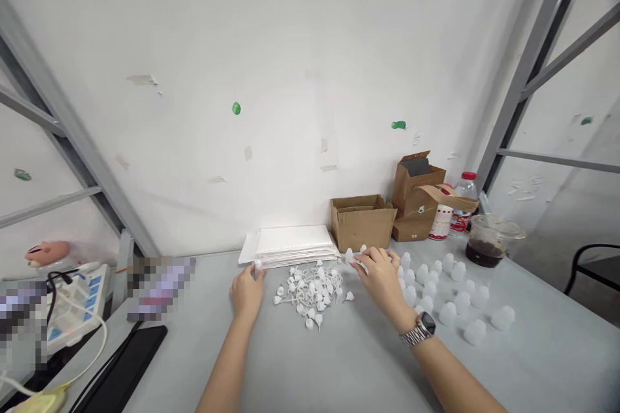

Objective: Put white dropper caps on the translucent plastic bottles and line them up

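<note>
My left hand (pixel 247 292) is closed in a pinch on a small white plastic piece (pixel 258 264) in front of the paper stack. My right hand (pixel 380 274), wearing a watch, has its fingertips closed at a white dome-shaped plastic cap (pixel 349 255); the fingers partly hide the grip. Between my hands lies a loose pile of small white plastic parts with thin stems (pixel 314 287). Right of my right hand, several translucent white domed caps (pixel 448 313) stand scattered on the grey table (pixel 300 374).
Behind the pile are a stack of white sheets (pixel 295 240) and an open cardboard box (pixel 365 226). A brown paper bag (pixel 416 203), a red-capped bottle (pixel 465 190) and a tub of dark liquid (pixel 487 251) stand at right. A black power bank-like slab (pixel 123 368) and power strip (pixel 80 310) are left.
</note>
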Demonstrator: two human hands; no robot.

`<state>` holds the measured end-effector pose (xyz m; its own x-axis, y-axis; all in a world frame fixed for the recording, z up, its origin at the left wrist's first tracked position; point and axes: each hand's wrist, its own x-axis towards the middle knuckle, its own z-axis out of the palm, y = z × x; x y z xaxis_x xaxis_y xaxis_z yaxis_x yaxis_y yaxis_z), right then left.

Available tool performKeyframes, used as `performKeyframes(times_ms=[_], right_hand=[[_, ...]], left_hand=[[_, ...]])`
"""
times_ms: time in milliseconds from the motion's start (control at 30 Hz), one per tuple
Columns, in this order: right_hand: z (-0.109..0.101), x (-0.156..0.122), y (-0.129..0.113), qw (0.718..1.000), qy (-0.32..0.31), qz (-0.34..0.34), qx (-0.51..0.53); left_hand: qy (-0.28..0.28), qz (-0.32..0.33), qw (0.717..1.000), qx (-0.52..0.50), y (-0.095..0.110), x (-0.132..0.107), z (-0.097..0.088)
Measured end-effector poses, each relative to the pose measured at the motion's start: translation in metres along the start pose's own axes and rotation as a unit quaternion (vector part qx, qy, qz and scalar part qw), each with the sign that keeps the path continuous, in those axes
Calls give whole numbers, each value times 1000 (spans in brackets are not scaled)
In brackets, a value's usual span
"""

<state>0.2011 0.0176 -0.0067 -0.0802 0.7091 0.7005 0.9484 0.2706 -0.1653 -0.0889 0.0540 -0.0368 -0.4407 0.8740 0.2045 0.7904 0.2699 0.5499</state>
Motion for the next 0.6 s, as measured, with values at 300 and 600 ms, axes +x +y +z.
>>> performKeyframes(times_ms=[300, 600], right_hand=[[3, -4, -7, 996, 17, -16, 92], [4, -4, -8, 994, 24, -26, 107]], left_hand=[[8, 17, 1000, -16, -2, -1, 2], [31, -4, 999, -11, 2, -2, 2]])
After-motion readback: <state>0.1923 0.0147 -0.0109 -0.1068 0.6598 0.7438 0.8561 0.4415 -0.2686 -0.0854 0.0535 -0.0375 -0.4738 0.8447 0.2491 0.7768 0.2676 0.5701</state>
